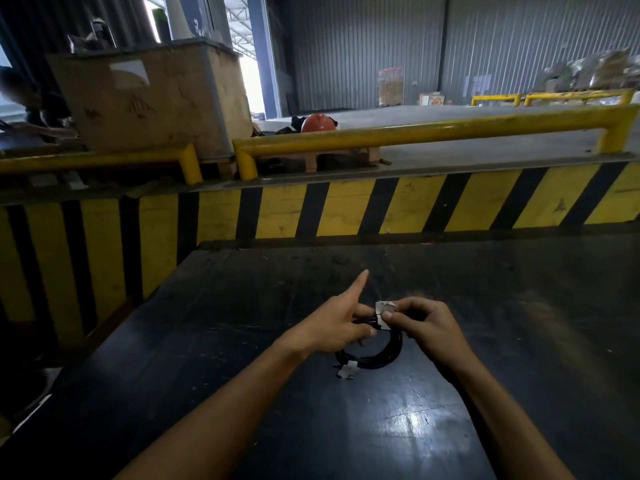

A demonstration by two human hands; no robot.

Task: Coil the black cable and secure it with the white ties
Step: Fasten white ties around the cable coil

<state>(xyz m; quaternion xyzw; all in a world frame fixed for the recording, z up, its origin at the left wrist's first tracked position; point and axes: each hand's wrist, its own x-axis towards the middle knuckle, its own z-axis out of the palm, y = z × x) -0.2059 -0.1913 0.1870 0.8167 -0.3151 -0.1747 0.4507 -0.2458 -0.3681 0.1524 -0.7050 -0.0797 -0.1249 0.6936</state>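
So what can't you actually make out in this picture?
- Head view: whether the far white tie is fastened; the right hand and left hand cover it.
- The black cable ends: lost against the dark table.
- The near white tie: too small to tell.

Corrugated wall [363, 46] — yellow railing [415, 131].

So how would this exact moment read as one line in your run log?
black cable: coiled | near tie: on | far tie: being fastened | left hand: steadies coil | right hand: pinches far tie
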